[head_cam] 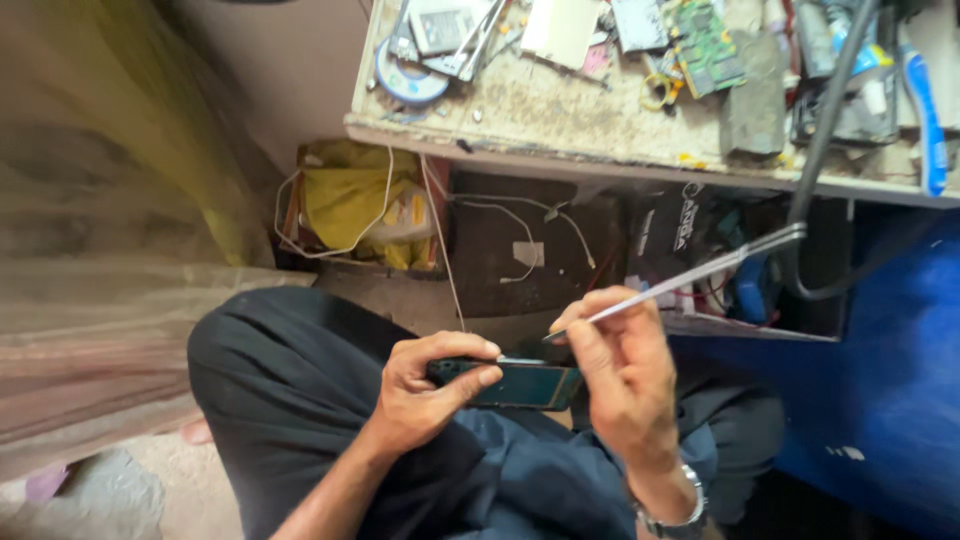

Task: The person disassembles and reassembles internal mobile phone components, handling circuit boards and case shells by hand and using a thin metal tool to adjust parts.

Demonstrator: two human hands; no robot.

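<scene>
the left hand [425, 385] is closed around one end of a dark, flat phone-like device [515, 385], thumb on top and fingers curled beneath, so the slab lies level across the lap and steady for the tool. the device sits between the two hands, low over the dark trousers [290, 400], close to the body where it can be braced.

the right hand [620, 375] pinches a pair of long metal tweezers [680, 278] near their tips, as one holds a pen; the points come down at the upper edge of the device beside the left thumb, while the long shafts slant up and away to the right. gripping them low gives finer control at the points. a metal watch [675, 515] circles that wrist.

beyond the hands, past the knees, an open shelf holds a yellow bag [350, 200] and loose white wires [520, 245]. above it a worn workbench [560, 115] carries a green circuit board [705, 45], a disc [405, 80] and small parts, all within arm's reach. a thick black cable [820, 150] hangs over the bench edge to the right.
</scene>
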